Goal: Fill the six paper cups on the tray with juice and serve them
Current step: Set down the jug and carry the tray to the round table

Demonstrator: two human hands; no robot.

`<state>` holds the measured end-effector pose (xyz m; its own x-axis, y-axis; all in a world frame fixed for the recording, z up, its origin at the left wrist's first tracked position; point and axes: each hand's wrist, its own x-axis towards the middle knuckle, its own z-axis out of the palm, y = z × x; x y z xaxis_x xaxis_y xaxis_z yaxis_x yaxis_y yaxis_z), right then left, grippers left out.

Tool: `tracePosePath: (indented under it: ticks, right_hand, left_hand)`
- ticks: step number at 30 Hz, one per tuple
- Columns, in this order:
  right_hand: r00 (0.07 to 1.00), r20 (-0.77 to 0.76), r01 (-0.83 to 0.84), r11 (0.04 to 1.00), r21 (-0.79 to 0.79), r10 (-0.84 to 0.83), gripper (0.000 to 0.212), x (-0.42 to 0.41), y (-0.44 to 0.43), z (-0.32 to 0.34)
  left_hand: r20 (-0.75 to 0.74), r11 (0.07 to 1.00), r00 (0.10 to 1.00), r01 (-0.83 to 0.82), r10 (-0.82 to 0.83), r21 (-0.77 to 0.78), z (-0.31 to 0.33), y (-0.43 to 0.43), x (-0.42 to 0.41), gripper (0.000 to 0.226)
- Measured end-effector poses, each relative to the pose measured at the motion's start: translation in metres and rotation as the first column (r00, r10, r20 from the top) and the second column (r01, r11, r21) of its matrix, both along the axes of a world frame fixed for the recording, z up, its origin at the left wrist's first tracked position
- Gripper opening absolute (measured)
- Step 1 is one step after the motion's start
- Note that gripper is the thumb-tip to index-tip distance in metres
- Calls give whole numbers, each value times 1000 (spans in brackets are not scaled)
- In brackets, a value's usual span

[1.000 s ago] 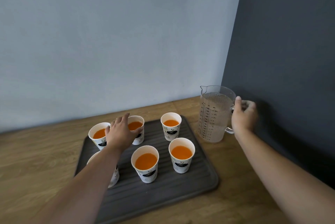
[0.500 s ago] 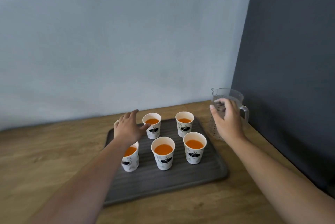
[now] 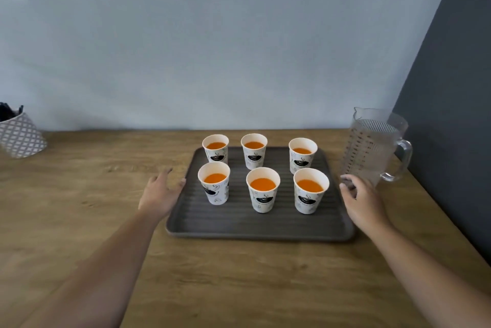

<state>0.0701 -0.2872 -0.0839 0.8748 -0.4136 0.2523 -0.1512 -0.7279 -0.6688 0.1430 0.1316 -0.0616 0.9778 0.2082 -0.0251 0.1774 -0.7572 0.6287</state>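
The tray (image 3: pixel 239 226) is lying on the table (image 3: pixel 239 288), toward its back right corner. Six paper cups (image 3: pixel 263 195) are standing on the tray in two rows of three, each holding juice (image 3: pixel 263 184). The pitcher (image 3: pixel 372 147) is standing right of the tray, near the table's right edge. A patterned container (image 3: pixel 20 136) is sitting at the back left edge.

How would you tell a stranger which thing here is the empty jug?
Start at the dark tray of six juice cups on the wooden table. Look just past its right edge, near the dark wall: the jug stands there, above the right hand. It alone is clear plastic, ribbed, with printed measuring marks and a handle.
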Motion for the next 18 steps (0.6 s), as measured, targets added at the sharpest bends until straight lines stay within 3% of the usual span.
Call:
tracePosePath:
  ticks: [4, 8, 18]
  right_hand:
    - [987, -151, 61, 998, -2, -61, 40, 4, 5, -17]
    - [975, -189, 125, 991, 41, -115, 44, 15, 8, -29]
    - [949, -306, 114, 990, 88, -82, 48, 40, 13, -34]
  left_hand:
    - [-136, 998, 991, -3, -5, -59, -29, 6, 6, 64]
    - [-134, 998, 991, 7, -14, -57, -45, 5, 22, 64]
    - [-97, 973, 995, 14, 9, 229, -59, -2, 52, 47]
